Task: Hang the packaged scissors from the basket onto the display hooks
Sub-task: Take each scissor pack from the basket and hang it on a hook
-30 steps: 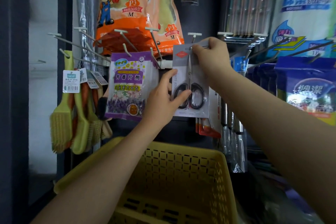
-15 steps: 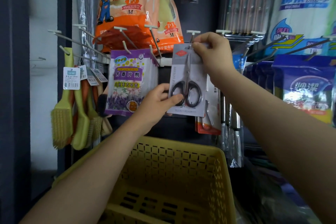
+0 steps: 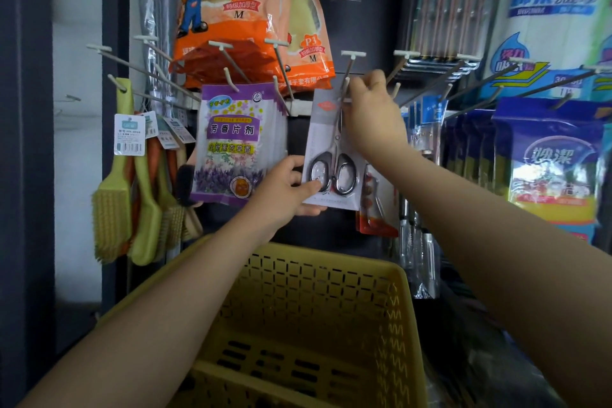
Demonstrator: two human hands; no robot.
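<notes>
A grey card with black-handled scissors [image 3: 326, 156] hangs upright in front of the display wall. My right hand [image 3: 372, 116] pinches the card's top edge just under a white-tipped display hook [image 3: 349, 68]. My left hand [image 3: 284, 190] grips the card's lower left corner, thumb on the front near the scissor handles. Whether the card's hole is on the hook is hidden by my right fingers. The yellow slotted basket [image 3: 331, 278] sits below my forearms; the part of its inside that shows holds nothing.
A purple sachet pack [image 3: 233, 142] hangs left of the scissors, with orange glove packs [image 3: 231, 10] above. Green brushes [image 3: 112, 195] hang at far left. A red-backed tool card [image 3: 377, 209] hangs behind the scissors. Blue packs [image 3: 549, 156] and bare hooks fill the right.
The scissors card has tilted slightly and my right hand has shifted its pinch at the top near the hook. My left hand slid lower on the card's left edge.
</notes>
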